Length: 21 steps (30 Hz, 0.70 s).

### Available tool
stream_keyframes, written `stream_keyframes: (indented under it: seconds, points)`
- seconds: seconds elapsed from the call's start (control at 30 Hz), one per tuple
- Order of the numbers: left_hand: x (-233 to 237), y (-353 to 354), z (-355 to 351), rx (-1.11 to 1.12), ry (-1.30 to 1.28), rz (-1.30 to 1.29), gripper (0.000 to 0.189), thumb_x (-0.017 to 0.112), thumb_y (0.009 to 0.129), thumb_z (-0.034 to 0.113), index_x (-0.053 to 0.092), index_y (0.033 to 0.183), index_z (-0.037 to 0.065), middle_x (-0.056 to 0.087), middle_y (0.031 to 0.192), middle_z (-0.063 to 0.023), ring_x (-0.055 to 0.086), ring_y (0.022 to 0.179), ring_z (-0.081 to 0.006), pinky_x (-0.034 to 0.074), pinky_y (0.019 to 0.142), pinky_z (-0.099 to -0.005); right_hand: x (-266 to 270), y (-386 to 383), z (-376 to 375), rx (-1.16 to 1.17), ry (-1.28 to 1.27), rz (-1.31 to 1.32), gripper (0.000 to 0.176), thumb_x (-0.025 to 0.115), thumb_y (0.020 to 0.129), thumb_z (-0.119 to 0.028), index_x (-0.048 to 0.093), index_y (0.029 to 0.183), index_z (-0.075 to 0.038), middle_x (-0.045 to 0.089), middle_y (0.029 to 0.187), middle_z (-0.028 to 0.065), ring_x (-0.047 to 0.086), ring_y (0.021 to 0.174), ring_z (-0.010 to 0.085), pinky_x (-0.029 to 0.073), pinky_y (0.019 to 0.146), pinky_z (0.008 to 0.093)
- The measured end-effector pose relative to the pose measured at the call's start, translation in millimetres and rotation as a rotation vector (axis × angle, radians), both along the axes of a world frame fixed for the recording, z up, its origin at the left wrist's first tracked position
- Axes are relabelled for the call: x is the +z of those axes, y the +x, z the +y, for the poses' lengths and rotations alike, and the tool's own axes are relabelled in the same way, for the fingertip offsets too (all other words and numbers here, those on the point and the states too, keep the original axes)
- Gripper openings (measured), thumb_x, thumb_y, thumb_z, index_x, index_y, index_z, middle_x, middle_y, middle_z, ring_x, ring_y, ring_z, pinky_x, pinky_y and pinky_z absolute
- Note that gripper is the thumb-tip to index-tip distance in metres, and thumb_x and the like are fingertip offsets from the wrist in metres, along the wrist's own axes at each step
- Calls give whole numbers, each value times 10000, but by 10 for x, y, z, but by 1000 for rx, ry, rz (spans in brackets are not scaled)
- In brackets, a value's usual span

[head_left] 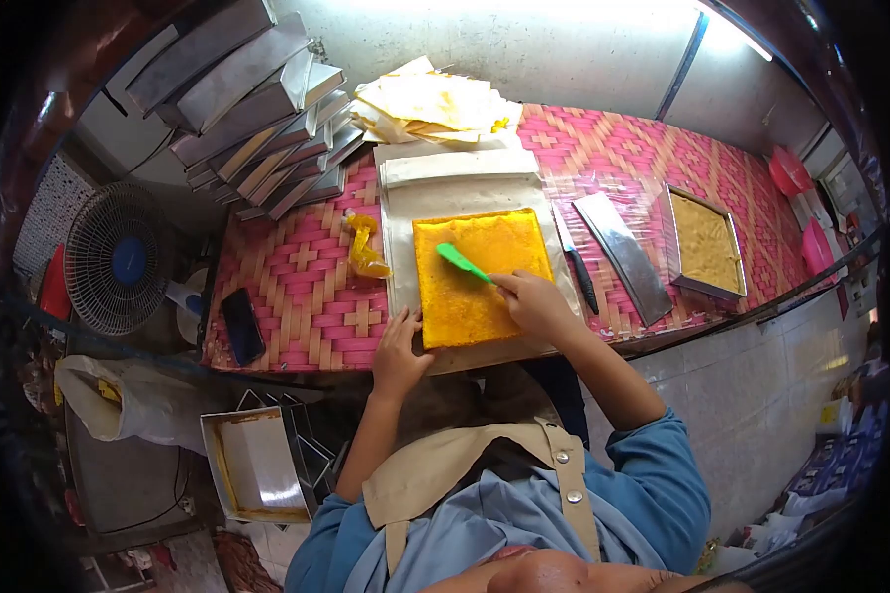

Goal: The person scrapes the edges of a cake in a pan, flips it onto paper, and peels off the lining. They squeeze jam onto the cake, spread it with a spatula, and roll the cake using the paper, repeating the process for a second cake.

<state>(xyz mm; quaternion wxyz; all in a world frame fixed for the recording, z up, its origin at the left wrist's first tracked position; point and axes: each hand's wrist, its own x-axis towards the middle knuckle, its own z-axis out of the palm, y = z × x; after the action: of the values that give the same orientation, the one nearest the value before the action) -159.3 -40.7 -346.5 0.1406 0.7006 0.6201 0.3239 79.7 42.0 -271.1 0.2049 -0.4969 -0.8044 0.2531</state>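
Right now my right hand (534, 301) pinches the spatula (462, 263), blade flat on the cake (480, 277) mid-bench (297, 277), while my left hand (398, 351), fingers pressed together, steadies its 7 o'clock corner; apparently mid-smoothing, any further stroke wants light, even pressure.

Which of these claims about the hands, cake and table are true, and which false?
1. The right hand holds a green spatula over the cake. True.
2. The left hand grips a knife. False: it rests at the cake's near left edge; the knife lies to the right of the cake.
3. A phone lies near the table's left end. True.
4. The tray at the right is empty. False: it holds a yellowish slab.
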Motion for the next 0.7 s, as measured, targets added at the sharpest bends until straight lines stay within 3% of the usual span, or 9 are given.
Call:
stream_keyframes:
  seconds: [0.17,0.23,0.3,0.37,0.43,0.53,0.7]
  points:
    - [67,27,-9,13,-30,4,489,766,652,273,559,1032,44,522,1265,-145,432,1238,-296,328,1049,-421,68,-74,-13,221,-107,-22,265,515,863,-137,632,1095,-82,605,874,174,581,843,342,460,742,388]
    - [50,32,-13,56,-50,-2,474,765,655,274,565,1018,45,522,1266,-142,435,1235,-298,330,1048,-420,83,-8,169,253,-201,78,266,498,870,-159,641,1078,-76,621,953,187,601,854,346,476,741,408]
    - [42,12,6,28,-25,9,469,764,657,270,565,1017,45,524,1265,-140,437,1233,-298,331,1048,-419,57,-43,358,216,-124,107,274,488,882,-166,627,1108,-101,606,926,183,601,812,349,472,716,416]
    - [12,13,7,-15,-1,22,463,762,660,265,565,1016,45,525,1264,-139,438,1231,-299,332,1048,-419,98,-155,450,25,110,-42,287,475,892,-171,606,1145,-134,576,891,178,596,771,345,468,698,433]
    - [-17,11,18,1,12,1,466,765,655,252,564,1019,43,530,1257,-138,439,1229,-299,331,1049,-420,90,-244,369,11,129,-116,298,463,899,-180,589,1167,-156,551,874,175,590,758,339,465,689,446]
    - [-10,3,10,-1,10,20,468,767,648,243,563,1018,42,531,1255,-140,440,1228,-300,332,1049,-421,-42,-244,197,147,38,-217,307,521,871,-201,611,1165,-190,547,839,157,571,722,333,459,650,421]
    - [39,19,6,17,-5,8,446,766,645,238,562,993,47,543,1239,-143,443,1226,-298,336,1046,-422,382,75,-57,294,28,-229,317,511,853,-171,624,1146,-210,542,818,122,577,730,307,461,656,406]
